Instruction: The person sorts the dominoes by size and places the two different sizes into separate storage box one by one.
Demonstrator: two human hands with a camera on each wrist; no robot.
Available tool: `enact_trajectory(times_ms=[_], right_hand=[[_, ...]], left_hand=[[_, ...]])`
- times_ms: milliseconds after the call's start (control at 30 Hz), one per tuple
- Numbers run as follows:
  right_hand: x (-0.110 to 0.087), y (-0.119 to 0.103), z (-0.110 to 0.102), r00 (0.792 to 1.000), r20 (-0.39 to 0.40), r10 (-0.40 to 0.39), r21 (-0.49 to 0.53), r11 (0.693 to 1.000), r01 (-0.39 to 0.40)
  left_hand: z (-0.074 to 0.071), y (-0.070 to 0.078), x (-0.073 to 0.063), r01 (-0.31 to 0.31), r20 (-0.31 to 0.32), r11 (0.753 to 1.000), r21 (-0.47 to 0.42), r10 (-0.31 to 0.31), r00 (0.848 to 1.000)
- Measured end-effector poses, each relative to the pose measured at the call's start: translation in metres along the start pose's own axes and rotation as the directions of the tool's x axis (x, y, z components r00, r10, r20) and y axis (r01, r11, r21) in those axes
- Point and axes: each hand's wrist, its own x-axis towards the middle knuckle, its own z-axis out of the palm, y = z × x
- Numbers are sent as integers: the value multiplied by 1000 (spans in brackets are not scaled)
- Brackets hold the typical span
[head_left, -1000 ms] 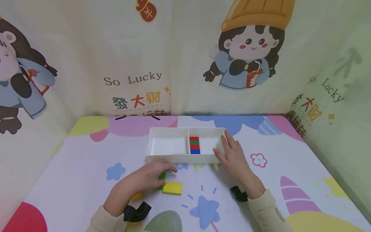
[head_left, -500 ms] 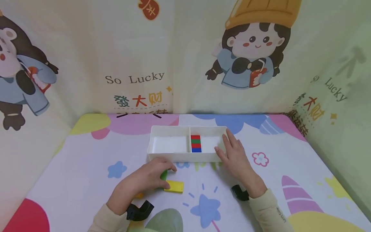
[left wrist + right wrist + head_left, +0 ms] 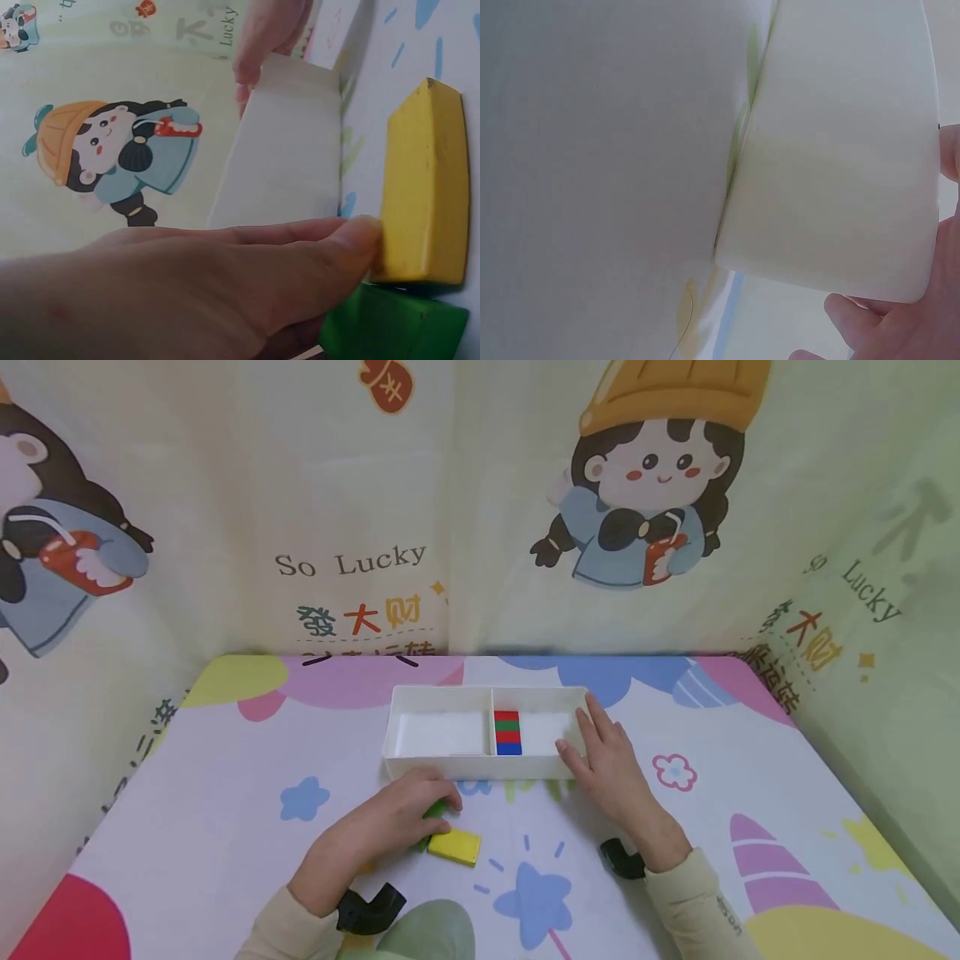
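A white two-compartment box (image 3: 480, 767) stands across the table. My right hand (image 3: 613, 781) holds its right front corner, thumb over the front rim and fingers along the end wall. Just in front of the box, my left hand (image 3: 405, 814) reaches low over a green block (image 3: 436, 810), which it partly covers. Its thumb touches one end of a yellow block (image 3: 456, 847). In the left wrist view the yellow block (image 3: 427, 187) lies on the table beside the green block (image 3: 397, 322). The left fingertips are hidden there.
A row of red, green and blue blocks (image 3: 507, 732) sits against the divider in the right compartment. A bit of orange (image 3: 366, 867) shows under the left wrist. Printed curtains (image 3: 480, 527) rise behind and beside the patterned tablecloth (image 3: 300, 860).
My left hand has shifted slightly right and forward. The yellow block has turned clockwise and slid a little right. The right hand keeps its place on the box.
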Motion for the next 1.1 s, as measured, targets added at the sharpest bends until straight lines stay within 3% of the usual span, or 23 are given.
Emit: enact_trajectory(times_ms=[300, 433, 600, 767, 900, 1100], right_hand=[[2, 0, -3, 1000, -11, -12, -7, 1000, 12], [1, 0, -2, 1000, 3, -1, 0, 1000, 1], [1, 0, -1, 1000, 0, 0, 0, 1000, 0], [0, 1, 1, 1000, 0, 0, 2, 1000, 0], [-2, 1, 1, 1000, 5, 1, -1, 1000, -1], [0, 1, 0, 1000, -1, -3, 7, 1000, 3]], left_hand=[[8, 3, 6, -25, -96, 999, 19, 27, 995], [12, 3, 7, -94, -140, 995, 38, 98, 985], [17, 4, 10, -202, -191, 977, 75, 213, 958], [23, 4, 13, -256, -167, 964, 75, 266, 950], [24, 3, 10, -228, -145, 971, 66, 236, 961], [13, 4, 7, -142, -106, 988, 59, 148, 983]])
